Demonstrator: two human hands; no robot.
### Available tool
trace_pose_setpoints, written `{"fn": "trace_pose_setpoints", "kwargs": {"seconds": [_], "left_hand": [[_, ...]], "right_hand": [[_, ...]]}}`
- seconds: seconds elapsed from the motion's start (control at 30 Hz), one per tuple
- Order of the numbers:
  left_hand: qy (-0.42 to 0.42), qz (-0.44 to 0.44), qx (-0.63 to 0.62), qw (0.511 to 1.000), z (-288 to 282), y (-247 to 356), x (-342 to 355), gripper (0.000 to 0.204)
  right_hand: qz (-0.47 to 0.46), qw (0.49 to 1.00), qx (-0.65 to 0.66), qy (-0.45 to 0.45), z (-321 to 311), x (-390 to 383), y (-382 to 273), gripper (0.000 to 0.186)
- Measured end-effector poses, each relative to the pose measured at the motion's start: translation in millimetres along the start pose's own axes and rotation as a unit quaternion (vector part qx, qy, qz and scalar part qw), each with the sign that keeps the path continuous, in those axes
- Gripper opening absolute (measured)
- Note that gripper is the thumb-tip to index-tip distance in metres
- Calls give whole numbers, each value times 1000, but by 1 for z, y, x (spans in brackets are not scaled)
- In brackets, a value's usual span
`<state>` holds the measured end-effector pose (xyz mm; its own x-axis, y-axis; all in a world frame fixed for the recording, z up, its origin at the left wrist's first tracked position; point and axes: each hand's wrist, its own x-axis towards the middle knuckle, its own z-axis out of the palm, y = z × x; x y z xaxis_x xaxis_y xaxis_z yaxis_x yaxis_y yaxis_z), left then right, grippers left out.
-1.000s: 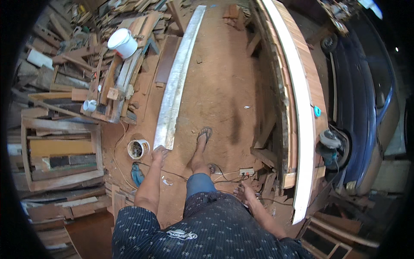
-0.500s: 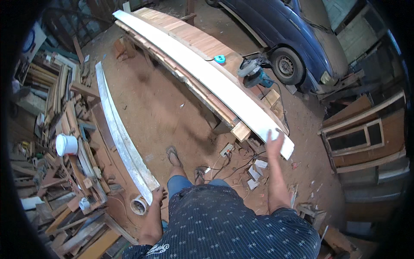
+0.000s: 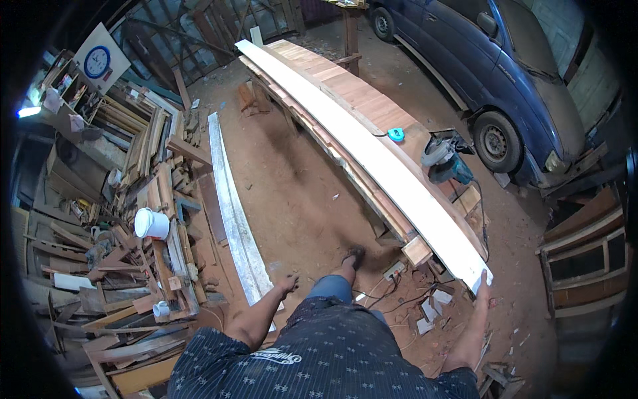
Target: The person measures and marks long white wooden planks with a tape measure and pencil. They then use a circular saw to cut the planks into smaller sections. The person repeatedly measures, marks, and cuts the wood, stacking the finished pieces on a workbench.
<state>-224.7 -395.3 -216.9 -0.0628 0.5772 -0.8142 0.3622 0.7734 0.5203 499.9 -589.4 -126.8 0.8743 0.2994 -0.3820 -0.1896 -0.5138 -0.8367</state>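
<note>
A long white board [image 3: 399, 174] lies along the wooden workbench, its near end jutting past the bench. My right hand [image 3: 484, 294] grips that near end at the corner, with part of the hand on the edge; the fingers underneath are hidden. Low on the left, my left hand [image 3: 288, 284] hangs with loose fingers and nothing visible in it. It is beside the near end of a long grey-white strip [image 3: 234, 203] lying on the left, and my left forearm crosses in front of that end. Whether the hand touches the strip I cannot tell.
On the bench sit a turquoise tape measure [image 3: 396, 135] and a blue corded power saw [image 3: 452, 166]. A blue car [image 3: 485, 73] stands at right. Scrap wood and a white bucket [image 3: 151, 224] fill the left. A power strip [image 3: 394, 270] with cables lies near my feet.
My right hand has moved from the board's upper face to its end corner. My left hand has come away from the strip's end. My view has shifted left, and my feet have stepped.
</note>
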Motion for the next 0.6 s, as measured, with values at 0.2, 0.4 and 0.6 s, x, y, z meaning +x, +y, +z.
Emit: {"fn": "trace_pose_setpoints", "kwargs": {"seconds": [0.2,0.4,0.6], "left_hand": [[-135,106,-142,975,79,214,26,45],[-211,6,-429,878,163,355,27,87],[-221,36,-509,831,198,426,-51,105]], "right_hand": [[-18,998,-47,25,-35,-68,-6,76],[145,967,-206,-28,-80,-114,94,75],[379,879,-140,-253,-60,-172,-28,59]]}}
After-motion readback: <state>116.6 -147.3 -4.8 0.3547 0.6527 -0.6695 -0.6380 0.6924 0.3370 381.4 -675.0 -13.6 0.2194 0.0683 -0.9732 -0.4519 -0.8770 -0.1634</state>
